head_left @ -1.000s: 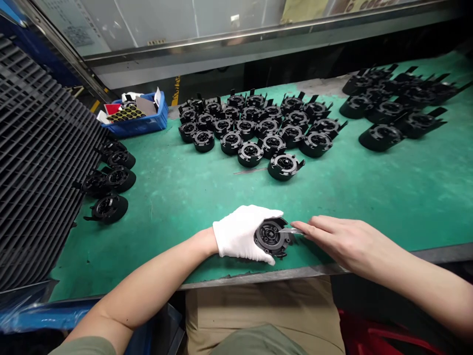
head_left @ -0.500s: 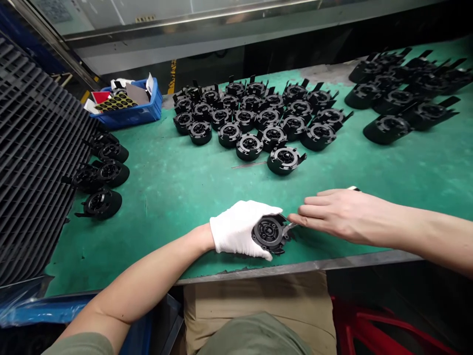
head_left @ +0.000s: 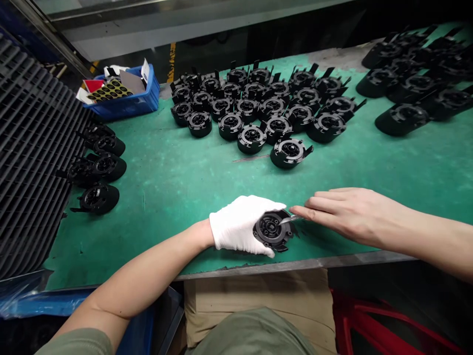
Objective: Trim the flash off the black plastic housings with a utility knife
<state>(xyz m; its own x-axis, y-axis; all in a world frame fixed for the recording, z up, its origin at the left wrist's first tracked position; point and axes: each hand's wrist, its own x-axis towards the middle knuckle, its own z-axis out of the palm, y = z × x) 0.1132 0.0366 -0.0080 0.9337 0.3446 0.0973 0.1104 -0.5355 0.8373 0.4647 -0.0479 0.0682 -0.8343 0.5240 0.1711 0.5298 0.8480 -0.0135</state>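
In the head view, my left hand, in a white glove, is wrapped round a round black plastic housing at the table's front edge. The housing's ribbed face with its central hub points up. My bare right hand is closed around a knife with a slim metal blade. The blade's tip reaches over the housing's inner ring, close to the hub; whether it touches cannot be made out. Most of the knife's handle is hidden in my fingers.
Several similar black housings stand in rows behind my hands. Taller black parts are at the far right, others at the left beside a grey ribbed stack. A blue bin holds cards and stickers. The green table ends near my lap.
The knife's blade has moved from the housing's right rim inward toward the hub. My left hand keeps its hold on the housing. The view has tilted slightly downward.
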